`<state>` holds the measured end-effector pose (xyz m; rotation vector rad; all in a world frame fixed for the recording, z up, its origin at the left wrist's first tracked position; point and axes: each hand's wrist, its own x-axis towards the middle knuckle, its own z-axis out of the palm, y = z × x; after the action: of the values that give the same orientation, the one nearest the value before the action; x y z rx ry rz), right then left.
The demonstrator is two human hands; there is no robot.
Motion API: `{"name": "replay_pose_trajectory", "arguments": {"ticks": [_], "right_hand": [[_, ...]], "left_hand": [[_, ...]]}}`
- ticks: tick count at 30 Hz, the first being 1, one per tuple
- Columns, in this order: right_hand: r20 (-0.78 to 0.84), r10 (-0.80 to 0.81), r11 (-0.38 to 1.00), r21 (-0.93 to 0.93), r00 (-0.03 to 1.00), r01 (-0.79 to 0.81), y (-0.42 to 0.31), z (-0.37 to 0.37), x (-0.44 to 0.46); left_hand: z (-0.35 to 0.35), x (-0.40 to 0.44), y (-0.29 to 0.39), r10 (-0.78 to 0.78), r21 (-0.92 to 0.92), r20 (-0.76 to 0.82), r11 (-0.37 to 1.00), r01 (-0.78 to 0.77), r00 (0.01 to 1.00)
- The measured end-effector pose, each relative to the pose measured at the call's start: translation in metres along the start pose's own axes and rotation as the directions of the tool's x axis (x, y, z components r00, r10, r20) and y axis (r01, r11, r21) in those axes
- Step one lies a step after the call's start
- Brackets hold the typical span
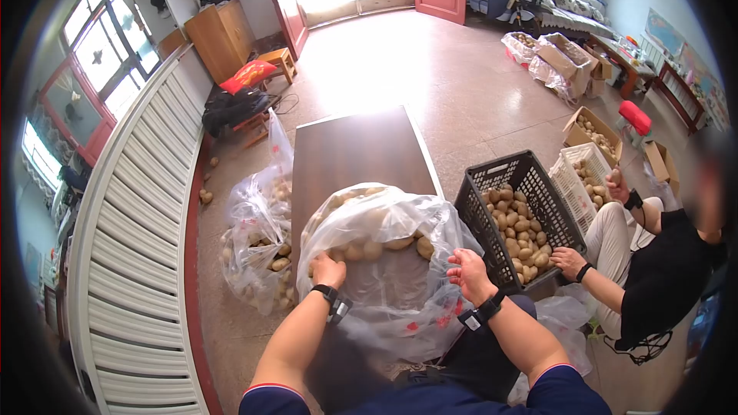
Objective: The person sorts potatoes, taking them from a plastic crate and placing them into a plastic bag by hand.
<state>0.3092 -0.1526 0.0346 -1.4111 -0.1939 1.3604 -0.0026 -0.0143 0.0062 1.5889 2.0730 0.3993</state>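
Observation:
A large clear plastic bag [388, 211] lies open on a dark-topped low table [350, 142] in front of me. Several potatoes [372, 250] rest inside it, mostly toward the back. My left hand [328, 270] is closed at the bag's left rim, close to the potatoes, with its fingertips partly hidden. On the other side, my right hand [470, 275] has its fingers curled in on the film at the right rim. Both wrists wear black bands.
A black crate [465, 207] of potatoes stands at right, with a white crate [565, 177] and cardboard box [570, 135] beyond. A seated person [661, 277] rests one hand on the black crate and holds a potato. Another potato bag [257, 204] sits left, near a white radiator [138, 261].

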Motion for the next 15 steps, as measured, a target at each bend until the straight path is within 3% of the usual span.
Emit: {"name": "replay_pose_trajectory", "arguments": {"ticks": [1,2,6,10,15], "right_hand": [[0.007,-0.001,1.000,0.000,1.000,0.001,0.002,0.002,0.002],[0.022,-0.022,0.998,-0.053,1.000,0.023,0.006,0.002,0.004],[0.051,-0.078,0.980,-0.181,0.996,0.087,0.017,0.001,0.009],[0.077,-0.096,0.966,-0.233,0.992,0.111,0.020,0.004,0.010],[0.084,-0.128,0.945,-0.292,0.988,0.147,0.025,0.003,0.011]], "left_hand": [[-0.002,-0.003,0.005,-0.015,0.129,-0.061,0.991,0.023,0.998],[-0.004,0.005,0.001,-0.039,0.160,0.070,0.987,0.028,0.997],[0.002,0.014,-0.010,0.002,0.171,0.181,0.985,-0.033,0.983],[-0.006,-0.001,0.007,-0.063,0.240,0.165,0.970,0.021,0.984],[0.002,0.002,0.002,-0.035,0.277,0.162,0.961,-0.011,0.986]]}}
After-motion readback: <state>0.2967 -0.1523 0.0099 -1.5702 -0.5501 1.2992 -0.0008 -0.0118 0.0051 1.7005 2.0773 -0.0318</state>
